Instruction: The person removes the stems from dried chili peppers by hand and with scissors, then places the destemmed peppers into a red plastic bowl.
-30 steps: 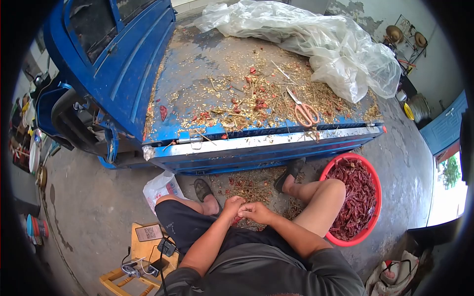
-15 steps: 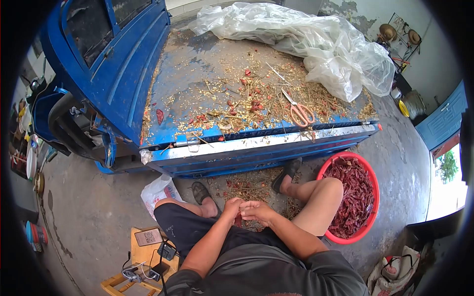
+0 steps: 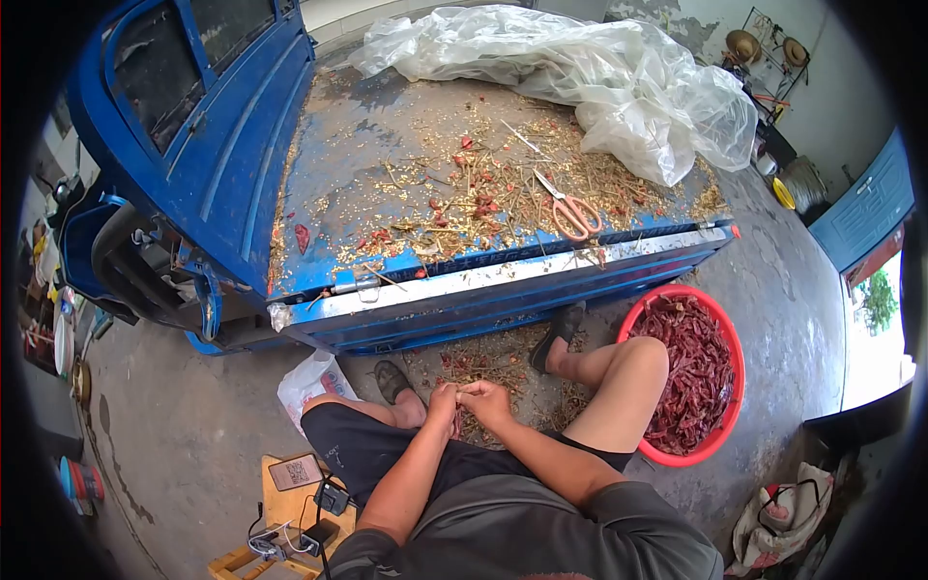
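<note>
In front of my lap, my two hands meet above the littered floor. The fingers of my left hand [image 3: 443, 402] are closed round a dried red chili [image 3: 457, 423], of which only a little shows below them. Against it, my right hand [image 3: 486, 402] has its fingertips pinched together at the top of the left fist; whatever lies between them is hidden. Right of my knee stands a red plastic basin [image 3: 738, 385] heaped with dried red chilies [image 3: 688, 372]. Stems and red scraps [image 3: 483, 372] are strewn between my feet.
A blue truck bed [image 3: 362, 217] lies ahead, littered with seeds and stems. Orange-handled scissors [image 3: 577, 218] rest near its edge, below crumpled plastic sheeting [image 3: 619, 87]. A white plastic bag [image 3: 311, 377] is by my left leg. A wooden stool [image 3: 282, 494] holds a phone [image 3: 295, 472] and cables.
My hands have shifted slightly left and up in view, and my right fingers have drawn into a tighter pinch beside the left. The whole view has turned a little.
</note>
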`<state>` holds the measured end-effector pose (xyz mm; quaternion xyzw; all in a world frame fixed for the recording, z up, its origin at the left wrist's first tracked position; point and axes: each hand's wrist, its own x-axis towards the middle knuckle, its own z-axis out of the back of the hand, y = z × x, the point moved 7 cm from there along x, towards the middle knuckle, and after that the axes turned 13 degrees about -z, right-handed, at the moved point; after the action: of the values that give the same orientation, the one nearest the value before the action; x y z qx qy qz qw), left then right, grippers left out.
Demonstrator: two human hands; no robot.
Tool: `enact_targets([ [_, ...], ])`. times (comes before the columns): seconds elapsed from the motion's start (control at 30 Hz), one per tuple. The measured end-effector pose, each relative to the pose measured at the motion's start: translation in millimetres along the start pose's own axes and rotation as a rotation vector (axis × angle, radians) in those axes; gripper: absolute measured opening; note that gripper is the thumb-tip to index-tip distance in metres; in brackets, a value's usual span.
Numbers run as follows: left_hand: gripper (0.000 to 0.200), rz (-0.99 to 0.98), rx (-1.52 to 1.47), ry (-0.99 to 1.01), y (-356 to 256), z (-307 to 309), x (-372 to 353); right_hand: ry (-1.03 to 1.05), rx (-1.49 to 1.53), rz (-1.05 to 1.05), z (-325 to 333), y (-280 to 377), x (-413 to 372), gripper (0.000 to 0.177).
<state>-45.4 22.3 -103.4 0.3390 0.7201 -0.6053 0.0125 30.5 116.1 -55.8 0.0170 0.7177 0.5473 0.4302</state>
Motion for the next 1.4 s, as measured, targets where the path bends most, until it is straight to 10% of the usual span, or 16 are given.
enact_targets([
  [0.57, 0.020, 0.270, 0.085, 0.227, 14.0, -28.1, -17.9, -0.264, 0.340, -0.393, 48.1, -39.7, 18.7, 0.016],
  [0.97, 0.017, 0.314, 0.116, 0.209, 5.1, -24.2, -28.6, 0.009, 0.230, -0.509, 39.9, -38.9, 12.8, 0.024],
  [1.23, 0.025, 0.278, -0.003, 0.232, -7.6, -41.2, -26.2, -0.096, -0.079, 0.292, 50.5, 30.9, 12.8, 0.023],
  [1.4, 0.029, 0.295, 0.030, 0.240, -4.1, -39.9, -30.1, 0.140, 0.078, -0.173, 51.7, -7.5, 35.0, 0.018],
])
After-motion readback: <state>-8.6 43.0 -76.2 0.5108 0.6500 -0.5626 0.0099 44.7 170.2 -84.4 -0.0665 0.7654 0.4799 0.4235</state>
